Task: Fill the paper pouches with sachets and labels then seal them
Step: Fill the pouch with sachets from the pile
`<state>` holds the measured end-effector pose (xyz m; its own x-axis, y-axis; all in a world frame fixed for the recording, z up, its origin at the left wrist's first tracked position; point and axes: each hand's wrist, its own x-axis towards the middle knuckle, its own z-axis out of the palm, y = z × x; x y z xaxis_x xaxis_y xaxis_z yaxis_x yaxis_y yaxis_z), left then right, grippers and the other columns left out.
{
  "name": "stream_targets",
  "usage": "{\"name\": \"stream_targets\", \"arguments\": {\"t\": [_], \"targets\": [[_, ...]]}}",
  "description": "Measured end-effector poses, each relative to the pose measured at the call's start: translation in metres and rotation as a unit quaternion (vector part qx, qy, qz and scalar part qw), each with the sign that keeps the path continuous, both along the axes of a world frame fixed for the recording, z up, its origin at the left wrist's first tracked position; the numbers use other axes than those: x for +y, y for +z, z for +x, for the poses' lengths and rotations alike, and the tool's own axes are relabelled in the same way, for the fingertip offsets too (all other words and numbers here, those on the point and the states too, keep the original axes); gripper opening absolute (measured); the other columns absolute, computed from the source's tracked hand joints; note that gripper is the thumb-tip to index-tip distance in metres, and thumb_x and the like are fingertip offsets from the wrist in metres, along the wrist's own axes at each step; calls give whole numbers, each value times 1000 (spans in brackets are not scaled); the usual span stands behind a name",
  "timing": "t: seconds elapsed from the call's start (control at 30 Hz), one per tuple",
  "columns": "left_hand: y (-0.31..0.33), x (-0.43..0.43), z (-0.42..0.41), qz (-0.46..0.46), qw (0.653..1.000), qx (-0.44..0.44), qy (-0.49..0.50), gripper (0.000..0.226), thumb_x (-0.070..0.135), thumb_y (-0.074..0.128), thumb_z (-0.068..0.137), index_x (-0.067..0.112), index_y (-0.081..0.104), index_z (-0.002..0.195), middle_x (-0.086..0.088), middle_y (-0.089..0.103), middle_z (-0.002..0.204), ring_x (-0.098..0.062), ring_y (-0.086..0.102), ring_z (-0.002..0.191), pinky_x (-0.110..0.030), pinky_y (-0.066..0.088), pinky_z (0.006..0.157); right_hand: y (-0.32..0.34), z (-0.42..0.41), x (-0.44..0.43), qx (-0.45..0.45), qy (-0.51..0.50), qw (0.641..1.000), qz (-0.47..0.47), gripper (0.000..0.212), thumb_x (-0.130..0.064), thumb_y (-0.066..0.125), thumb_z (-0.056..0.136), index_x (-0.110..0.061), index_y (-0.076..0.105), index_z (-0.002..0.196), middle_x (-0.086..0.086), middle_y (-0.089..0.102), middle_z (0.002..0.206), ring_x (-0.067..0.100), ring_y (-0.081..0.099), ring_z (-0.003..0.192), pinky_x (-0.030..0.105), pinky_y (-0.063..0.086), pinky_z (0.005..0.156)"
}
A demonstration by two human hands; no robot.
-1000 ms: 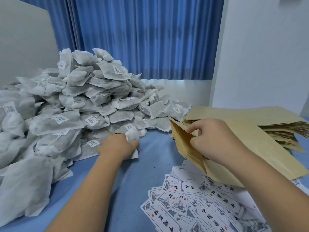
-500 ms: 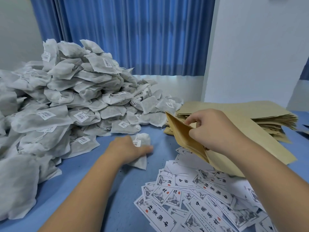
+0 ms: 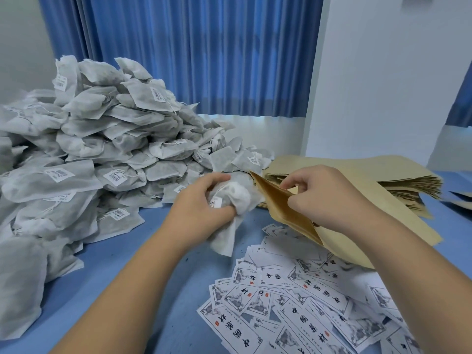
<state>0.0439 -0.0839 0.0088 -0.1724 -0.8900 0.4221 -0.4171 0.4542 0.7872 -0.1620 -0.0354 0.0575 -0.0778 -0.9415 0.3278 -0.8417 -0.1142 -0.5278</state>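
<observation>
Sachet (image 3: 235, 195), bunched in the grip of the left hand (image 3: 201, 210), looked likely to jam the pouch (image 3: 286, 208) mouth (right hand (image 3: 324, 198) pinched it open), tearing paper.

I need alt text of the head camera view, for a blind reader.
The left hand holds a white sachet at the mouth of a brown pouch held open by the right hand. A sachet pile lies left, labels near, a pouch stack behind.

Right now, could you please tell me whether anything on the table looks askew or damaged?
Nothing looks damaged. The printed labels lie scattered at all angles, not stacked, and the sachet in the left hand is bunched up beside the pouch that the right hand holds open.
</observation>
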Motion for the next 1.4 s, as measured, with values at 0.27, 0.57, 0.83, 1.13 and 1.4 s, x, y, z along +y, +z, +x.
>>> {"name": "stream_targets", "arguments": {"t": [0.27, 0.57, 0.83, 1.13, 1.4], "targets": [[6, 29, -26, -35, 990, -6, -137, 47, 4, 73, 74, 34, 68, 109, 28, 68, 88, 12, 61, 79, -3, 40, 66, 5, -1, 2, -17, 12, 1000, 1, 33, -1, 54, 75, -32, 66, 74, -9, 49, 58, 4, 46, 45, 12, 31, 40], [6, 31, -35, -97, 959, -239, -116, 25, 32, 47, 72, 22, 61, 91, 9, 61, 91, -8, 55, 87, -35, 48, 76, 7, 14, 9, -48, 67, 997, 11, 29, -2, 57, 73, -23, 72, 86, -8, 49, 52, -3, 50, 37, 19, 37, 47], [2, 23, -46, -56, 992, -66, 90, 39, 47, 76, 63, 30, 52, 89, 10, 49, 95, 0, 47, 79, -7, 35, 61, 10, 23, 12, -86, 85, 993, -5, 35, 3, 57, 73, -21, 72, 92, -5, 52, 53, 4, 46, 34, 19, 39, 37], [10, 37, -41, -29, 981, -155, -112, 39, 55, 52, 76, 23, 67, 93, 10, 64, 90, -4, 58, 82, -31, 49, 69, 5, 18, 6, -90, 18, 995, -49, 31, 1, 55, 72, -22, 73, 79, -9, 46, 52, -1, 45, 44, 9, 31, 41], [6, 33, -31, 86, 970, 25, -226, 64, 21, 73, 63, 49, 55, 117, 14, 59, 114, 6, 62, 95, -26, 55, 80, 7, 9, 8, -127, 23, 990, -49, 27, 3, 54, 76, -19, 71, 75, -26, 48, 41, -8, 46, 42, 7, 30, 39]]}}
